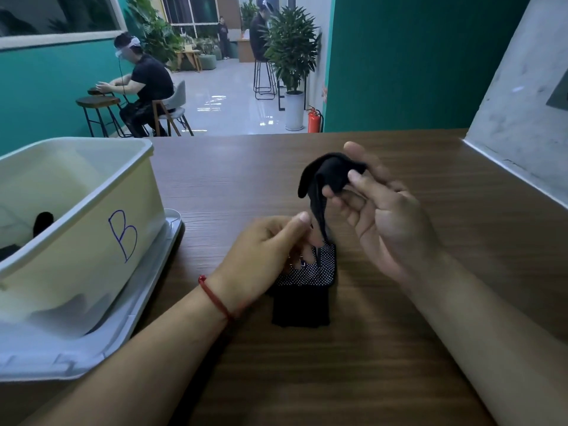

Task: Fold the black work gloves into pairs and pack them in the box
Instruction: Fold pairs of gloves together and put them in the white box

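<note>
Black work gloves (307, 284) are lying mid-way across the wooden table (322, 379), the left hand (267, 250) pinching their dotted part. The right hand (381, 216) is pinching a raised black end between thumb and fingertips. The box (92, 229) is sitting at the left edge.

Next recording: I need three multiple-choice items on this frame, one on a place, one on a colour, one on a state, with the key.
1. Where does the box stand, relative to the black gloves? A. left B. right C. on top
2. The letter B on the box is A. red B. blue C. green
3. The right hand is A. lying flat B. pinching the gloves' raised end C. inside the box
Key: 1 A, it stands at the left of the view; 2 B, blue ink on the pale wall; 3 B, its fingers curl round the lifted black fabric.
</note>
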{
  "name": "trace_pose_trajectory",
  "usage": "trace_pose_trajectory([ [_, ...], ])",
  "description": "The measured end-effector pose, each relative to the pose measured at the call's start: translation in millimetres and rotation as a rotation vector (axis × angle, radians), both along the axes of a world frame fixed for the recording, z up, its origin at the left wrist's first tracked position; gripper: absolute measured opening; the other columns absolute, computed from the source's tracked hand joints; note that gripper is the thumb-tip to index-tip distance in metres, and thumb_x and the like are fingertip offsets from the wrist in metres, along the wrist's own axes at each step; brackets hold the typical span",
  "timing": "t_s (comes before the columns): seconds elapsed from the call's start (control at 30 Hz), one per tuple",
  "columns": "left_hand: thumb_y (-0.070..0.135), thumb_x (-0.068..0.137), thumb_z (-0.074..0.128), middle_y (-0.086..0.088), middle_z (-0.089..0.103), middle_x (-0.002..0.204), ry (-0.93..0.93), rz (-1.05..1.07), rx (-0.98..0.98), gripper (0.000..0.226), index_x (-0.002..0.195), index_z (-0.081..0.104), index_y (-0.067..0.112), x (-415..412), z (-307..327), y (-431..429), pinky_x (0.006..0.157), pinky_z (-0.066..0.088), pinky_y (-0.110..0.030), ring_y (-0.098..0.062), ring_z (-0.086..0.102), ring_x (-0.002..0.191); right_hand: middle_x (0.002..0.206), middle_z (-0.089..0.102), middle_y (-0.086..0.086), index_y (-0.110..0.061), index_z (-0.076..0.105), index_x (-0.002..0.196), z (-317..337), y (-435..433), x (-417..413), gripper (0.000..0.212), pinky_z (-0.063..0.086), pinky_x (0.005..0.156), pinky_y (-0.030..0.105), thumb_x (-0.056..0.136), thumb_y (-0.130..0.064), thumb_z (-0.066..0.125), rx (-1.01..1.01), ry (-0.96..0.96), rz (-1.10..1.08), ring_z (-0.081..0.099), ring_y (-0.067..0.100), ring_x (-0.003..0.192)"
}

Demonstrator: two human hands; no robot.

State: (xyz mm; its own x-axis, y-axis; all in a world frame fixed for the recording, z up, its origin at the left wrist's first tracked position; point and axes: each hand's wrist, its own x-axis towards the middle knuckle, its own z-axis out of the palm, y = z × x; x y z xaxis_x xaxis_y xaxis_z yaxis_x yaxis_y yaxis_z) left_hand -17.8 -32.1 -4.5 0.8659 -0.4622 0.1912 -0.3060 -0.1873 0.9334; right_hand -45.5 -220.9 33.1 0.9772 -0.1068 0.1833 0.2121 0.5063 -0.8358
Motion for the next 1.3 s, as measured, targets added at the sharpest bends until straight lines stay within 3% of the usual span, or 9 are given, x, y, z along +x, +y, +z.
trace_pose_trajectory([
  [0.1, 0.064, 0.102, 0.030, -0.020, 0.077, 0.110, 0.429, -0.251, -0.167, 0.079, 0.119, 0.075, 0.001, -7.4, 6.4, -5.7, 0.080, 0.057, -0.040, -0.032, 0.074, 0.093, 0.126, 0.075, 0.008, -0.020, 0.068, 0.135, 2.2, 4.2, -3.5, 0.036, 0.061, 0.081, 0.023, 0.109, -0.005, 0.048, 0.045, -0.039, 0.012, 0.079, 0.021, 0.104],
  [0.27, 0.075, 0.092, 0.020, -0.007, 0.063, 0.148, 0.577, -0.327, -0.344, 0.091, 0.154, 0.049, 0.014, -7.9, 4.2, -13.2, 0.105, 0.052, -0.040, -0.023, 0.061, 0.136, 0.134, 0.073, 0.008, -0.017, 0.062, 0.136, 0.7, -0.3, -5.3, 0.039, 0.059, 0.087, 0.023, 0.106, 0.004, 0.051, -0.056, -0.086, 0.060, 0.076, 0.022, 0.114],
  [0.53, 0.063, 0.107, 0.024, -0.013, 0.067, 0.142, 0.562, -0.091, -0.551, 0.075, 0.147, 0.052, 0.005, 5.4, 8.2, -6.8, 0.109, 0.052, -0.044, -0.029, 0.064, 0.133, 0.080, 0.078, 0.008, -0.014, 0.068, 0.101, -16.4, 2.5, -0.9, 0.010, 0.052, 0.055, 0.029, 0.098, -0.014, 0.078, -0.601, -0.141, -0.314, 0.066, 0.016, 0.058],
  [0.67, 0.056, 0.109, 0.031, -0.019, 0.070, 0.133, 0.567, -0.016, -0.572, 0.062, 0.135, 0.055, 0.005, 7.6, 7.7, -4.9, 0.088, 0.063, -0.040, -0.032, 0.071, 0.119, 0.075, 0.058, -0.002, -0.021, 0.065, 0.087, -24.8, -3.0, 0.4, 0.022, 0.048, 0.059, 0.032, 0.090, -0.027, 0.086, -1.080, -0.344, -0.548, 0.056, 0.013, 0.065],
  [0.8, 0.063, 0.106, 0.033, -0.024, 0.066, 0.136, 0.674, -0.085, -0.555, 0.066, 0.136, 0.057, 0.008, 6.6, 8.8, -2.2, 0.099, 0.057, -0.046, -0.038, 0.067, 0.123, 0.104, 0.071, -0.004, -0.013, 0.057, 0.083, -21.9, -0.8, -2.1, 0.026, 0.056, 0.089, 0.035, 0.091, -0.012, 0.081, -1.114, -0.533, -0.528, 0.068, 0.015, 0.102],
  [0.93, 0.065, 0.106, 0.033, -0.026, 0.064, 0.141, 0.712, -0.094, -0.511, 0.064, 0.136, 0.057, 0.014, 5.9, 5.4, -4.7, 0.093, 0.061, -0.043, -0.037, 0.069, 0.116, 0.093, 0.077, -0.003, -0.012, 0.058, 0.088, -27.1, 1.1, -4.9, 0.025, 0.058, 0.075, 0.041, 0.097, -0.019, 0.079, -1.124, -0.497, -0.525, 0.075, 0.016, 0.085],
  [1.1, 0.079, 0.098, 0.035, -0.029, 0.055, 0.150, 0.845, -0.213, -0.626, 0.089, 0.152, 0.050, 0.009, 7.6, 6.9, -0.4, 0.119, 0.044, -0.048, -0.041, 0.056, 0.139, 0.104, 0.080, 0.001, -0.011, 0.054, 0.093, -28.7, 4.4, -5.1, 0.025, 0.062, 0.080, 0.045, 0.099, -0.022, 0.076, -1.056, -0.536, -0.397, 0.079, 0.015, 0.096],
  [1.2, 0.081, 0.098, 0.032, -0.033, 0.051, 0.151, 0.861, -0.224, -0.721, 0.103, 0.151, 0.047, -0.006, 9.4, 7.3, 2.4, 0.124, 0.036, -0.051, -0.046, 0.045, 0.147, 0.085, 0.077, -0.002, -0.015, 0.056, 0.093, -28.8, 5.7, -9.6, 0.024, 0.057, 0.066, 0.039, 0.100, -0.028, 0.075, -1.133, -0.566, -0.350, 0.074, 0.014, 0.074],
  [1.3, 0.079, 0.097, 0.038, -0.028, 0.067, 0.131, 0.884, -0.201, -0.799, 0.095, 0.126, 0.065, -0.008, 12.6, 7.9, 9.1, 0.116, 0.047, -0.049, -0.042, 0.065, 0.126, 0.072, 0.070, -0.002, -0.017, 0.059, 0.093, -29.2, 5.2, -13.5, 0.024, 0.048, 0.058, 0.024, 0.097, -0.031, 0.077, -1.223, -0.615, -0.271, 0.060, 0.006, 0.059],
])
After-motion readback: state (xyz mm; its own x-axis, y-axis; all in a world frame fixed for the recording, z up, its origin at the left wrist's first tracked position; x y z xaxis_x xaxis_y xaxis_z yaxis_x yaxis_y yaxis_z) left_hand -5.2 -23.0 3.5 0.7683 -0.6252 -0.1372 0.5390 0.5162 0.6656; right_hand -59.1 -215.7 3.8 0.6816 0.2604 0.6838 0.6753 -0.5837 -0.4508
